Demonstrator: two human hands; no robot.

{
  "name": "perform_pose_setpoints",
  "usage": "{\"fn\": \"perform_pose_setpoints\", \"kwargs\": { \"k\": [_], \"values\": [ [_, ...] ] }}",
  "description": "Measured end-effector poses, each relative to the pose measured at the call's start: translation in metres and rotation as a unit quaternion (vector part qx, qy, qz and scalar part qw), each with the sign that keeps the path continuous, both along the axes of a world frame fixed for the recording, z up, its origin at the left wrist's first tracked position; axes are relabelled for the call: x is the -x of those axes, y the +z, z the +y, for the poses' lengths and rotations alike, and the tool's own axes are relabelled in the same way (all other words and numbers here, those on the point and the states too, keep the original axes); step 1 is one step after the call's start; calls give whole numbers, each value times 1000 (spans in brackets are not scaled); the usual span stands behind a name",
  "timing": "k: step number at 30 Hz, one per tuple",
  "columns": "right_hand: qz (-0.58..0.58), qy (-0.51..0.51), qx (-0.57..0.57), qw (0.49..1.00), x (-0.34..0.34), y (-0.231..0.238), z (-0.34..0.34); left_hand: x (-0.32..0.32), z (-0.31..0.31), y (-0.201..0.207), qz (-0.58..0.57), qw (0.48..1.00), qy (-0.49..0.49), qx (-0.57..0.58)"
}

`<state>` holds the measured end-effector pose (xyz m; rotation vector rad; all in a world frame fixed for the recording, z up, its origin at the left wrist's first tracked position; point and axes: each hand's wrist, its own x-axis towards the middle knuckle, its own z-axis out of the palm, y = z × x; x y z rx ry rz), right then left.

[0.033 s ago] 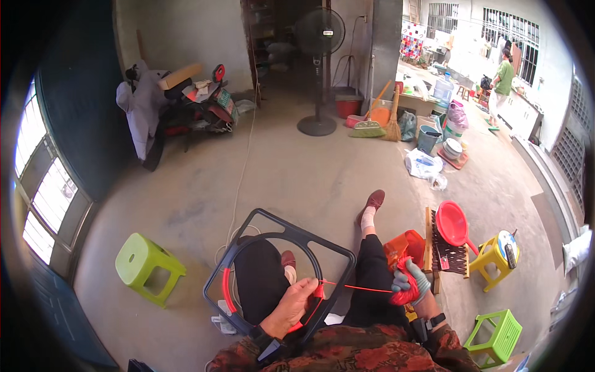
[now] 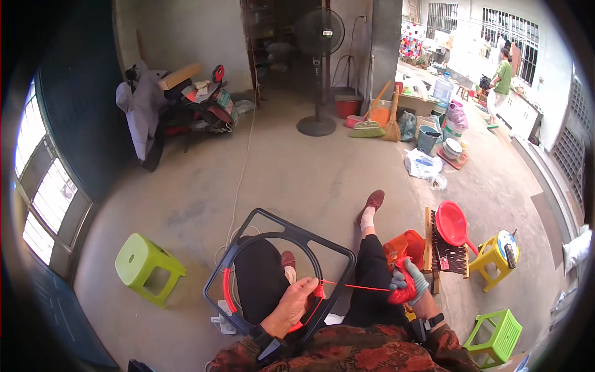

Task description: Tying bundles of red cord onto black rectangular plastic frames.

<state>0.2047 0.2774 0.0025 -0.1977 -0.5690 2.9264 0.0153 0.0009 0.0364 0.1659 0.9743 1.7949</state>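
A black plastic frame [image 2: 245,218] with a ring inside it rests across my lap, over my left thigh. Red cord [image 2: 227,291] is wound round parts of the ring. Bare and closed, my left hand [image 2: 291,308] pinches the ring's right side, where the winding ends. From there a single red strand [image 2: 359,287] runs taut to my right hand [image 2: 414,286]. That hand wears a grey-green glove and is closed around a bundle of red cord [image 2: 403,294]. Beside the bundle sits an orange-red bag [image 2: 412,243].
Left of me stands a green stool [image 2: 145,266]. On my right are a wooden rack [image 2: 455,257] with a red basin [image 2: 452,222], a yellow stool [image 2: 493,263] and another green stool [image 2: 499,335]. Ahead stand a fan [image 2: 317,118] and a scooter [image 2: 204,108]. A person [image 2: 501,84] is far right.
My gloved right hand has turned slightly with the bundle of red cord. My left hand and the black frame have stayed in place.
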Motion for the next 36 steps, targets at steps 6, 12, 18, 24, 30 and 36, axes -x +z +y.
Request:
{"fn": "perform_pose_setpoints", "kwargs": {
  "k": [6, 12, 18, 24, 30, 36],
  "values": [
    [-349, -138, -563, 736, 60, -7, -16, 0, 5, -4, 2, 999, -34, 16],
    [-206, -193, -439, 853, 143, 1, -74, -4, 11, -4, -50, 992, -112, 10],
    [-126, 169, -29, 977, 149, 5, -94, -11, 15, -10, -7, 993, -116, -25],
    [77, 216, -28, 973, 123, 19, -90, -14, 14, -12, 23, 994, -110, 5],
    [-33, 170, -141, 975, 126, 16, -81, -9, 5, 1, 73, 993, -89, 27],
    [-11, -145, 87, 985, 88, 14, -63, 5, -9, 6, 54, 997, -4, 51]
  ]
}}
